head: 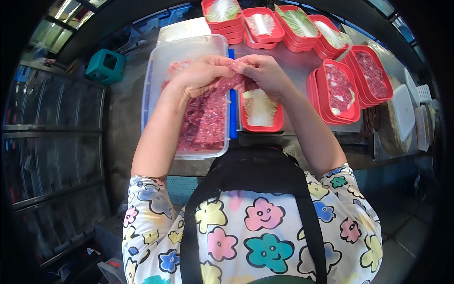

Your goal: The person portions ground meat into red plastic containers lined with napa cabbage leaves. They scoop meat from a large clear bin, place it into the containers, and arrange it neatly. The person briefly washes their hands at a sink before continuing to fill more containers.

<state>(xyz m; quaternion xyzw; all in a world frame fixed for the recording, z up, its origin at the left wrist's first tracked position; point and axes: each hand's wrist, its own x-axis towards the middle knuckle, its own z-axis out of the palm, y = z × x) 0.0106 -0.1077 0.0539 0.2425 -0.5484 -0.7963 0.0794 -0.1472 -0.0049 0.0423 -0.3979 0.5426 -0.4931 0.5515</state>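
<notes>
My left hand (203,74) and my right hand (261,75) meet fingertip to fingertip, pinching a slice of raw red meat (228,83) between them. The slice hangs over the right rim of a translucent plastic tub (184,51). Glistening raw sliced meat (207,129) lies inside that tub, partly covered by my left hand and forearm. Just below my right hand is a red plastic tray (263,128) with a pale napa cabbage leaf (260,110) in it; the hand hides its upper part.
Stacked red trays (227,26) with cabbage leaves line the counter's far side. To the right, red trays (358,119) hold meat. A blue strip (233,117) runs along the tub. Further right are a round chopping block (393,136) and white lid (404,112). A teal stool (106,66) stands left.
</notes>
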